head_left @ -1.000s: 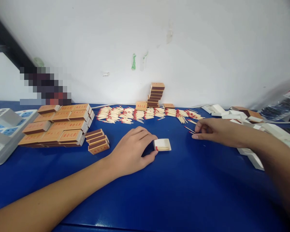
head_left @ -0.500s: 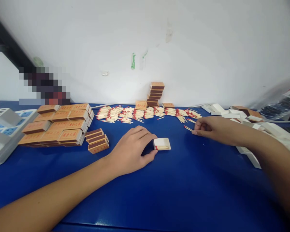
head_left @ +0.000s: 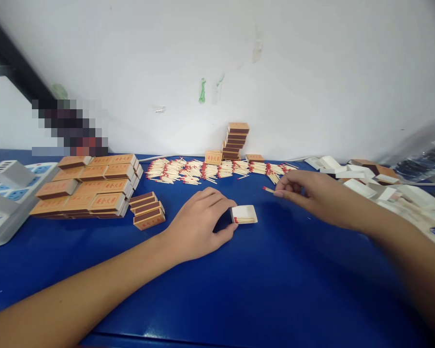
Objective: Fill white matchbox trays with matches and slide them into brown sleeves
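My left hand (head_left: 203, 227) grips the left end of a small white matchbox tray (head_left: 245, 211) on the blue table, thumb on the near side and fingers on the far side. A few red-tipped matches lie along the tray's near wall. To the right of the tray, my right hand (head_left: 300, 191) pinches a match (head_left: 268, 189) between thumb and fingertips, its red head pointing left. Whether more than one match is in that pinch, I cannot tell. Behind both hands spreads a long row of loose matches (head_left: 210, 170).
Stacked matchboxes (head_left: 105, 186) stand at left beside a white power strip (head_left: 39, 186), with a smaller group of matchboxes (head_left: 148, 212) nearer. A leaning matchbox tower (head_left: 235, 140) rises by the wall. White empty trays (head_left: 362, 188) pile up at right, near a plastic-wrapped bundle (head_left: 420, 162).
My right hand has moved left toward the tray, carrying the match away from the right end of the match row. My left hand stays on the tray.
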A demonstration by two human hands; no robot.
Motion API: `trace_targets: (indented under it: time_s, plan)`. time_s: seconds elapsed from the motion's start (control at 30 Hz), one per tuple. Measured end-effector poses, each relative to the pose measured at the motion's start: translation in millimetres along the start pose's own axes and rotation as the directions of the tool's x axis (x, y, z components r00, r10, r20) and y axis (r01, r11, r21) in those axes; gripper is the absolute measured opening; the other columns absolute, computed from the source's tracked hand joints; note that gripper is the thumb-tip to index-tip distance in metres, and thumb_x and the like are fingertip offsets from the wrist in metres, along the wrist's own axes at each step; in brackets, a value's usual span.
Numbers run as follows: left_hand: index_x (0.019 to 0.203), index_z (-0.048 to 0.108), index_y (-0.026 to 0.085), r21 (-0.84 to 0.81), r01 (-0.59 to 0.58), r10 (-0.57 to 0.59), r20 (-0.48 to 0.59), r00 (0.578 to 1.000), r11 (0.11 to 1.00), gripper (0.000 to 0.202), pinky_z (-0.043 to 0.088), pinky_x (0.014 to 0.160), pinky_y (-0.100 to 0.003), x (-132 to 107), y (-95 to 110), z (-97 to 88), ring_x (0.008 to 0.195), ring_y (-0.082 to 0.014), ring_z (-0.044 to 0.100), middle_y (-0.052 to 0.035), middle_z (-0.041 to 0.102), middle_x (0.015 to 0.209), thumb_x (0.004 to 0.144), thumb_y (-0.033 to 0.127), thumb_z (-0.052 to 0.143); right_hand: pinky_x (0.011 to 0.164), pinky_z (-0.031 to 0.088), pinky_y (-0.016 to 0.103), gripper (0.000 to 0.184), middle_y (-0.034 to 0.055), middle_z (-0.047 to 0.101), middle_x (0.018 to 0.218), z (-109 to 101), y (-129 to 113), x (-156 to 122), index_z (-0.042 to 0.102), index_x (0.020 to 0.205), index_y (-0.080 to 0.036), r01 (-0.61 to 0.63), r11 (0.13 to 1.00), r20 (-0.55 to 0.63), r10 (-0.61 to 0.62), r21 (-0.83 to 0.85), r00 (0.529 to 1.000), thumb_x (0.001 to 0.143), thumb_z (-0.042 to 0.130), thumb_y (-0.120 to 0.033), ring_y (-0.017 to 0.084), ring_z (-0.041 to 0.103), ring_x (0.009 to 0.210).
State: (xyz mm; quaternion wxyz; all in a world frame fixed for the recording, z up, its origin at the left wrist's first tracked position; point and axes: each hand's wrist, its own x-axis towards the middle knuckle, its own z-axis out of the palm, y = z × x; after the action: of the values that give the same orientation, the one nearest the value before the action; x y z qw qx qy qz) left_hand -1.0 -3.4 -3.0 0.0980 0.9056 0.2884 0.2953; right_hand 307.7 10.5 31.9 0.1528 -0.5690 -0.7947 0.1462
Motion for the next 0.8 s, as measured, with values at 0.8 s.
trace_targets:
  time_s: [0.8]
  plan:
    - [0.121, 0.068, 0.017, -0.007, -0.012, 0.012, -0.006, 1.0, 1.0, 0.024, 0.057, 0.103, -0.048, 2.1, 0.9, 0.6, 0.115, -0.0292, 0.067, -0.0103, 0.076, 0.116, 0.098, 0.02, 0.071, 0.063, 0.047, 0.033, 0.014, 0.0057, 0.07, 0.095, 39.1, -48.3, -16.7, 0.068, 0.1, -0.022, 0.341, 0.925, -0.054, -0.354, -0.167, 0.934, 0.105, 0.055, -0.027, 0.019, 0.068, 0.072]
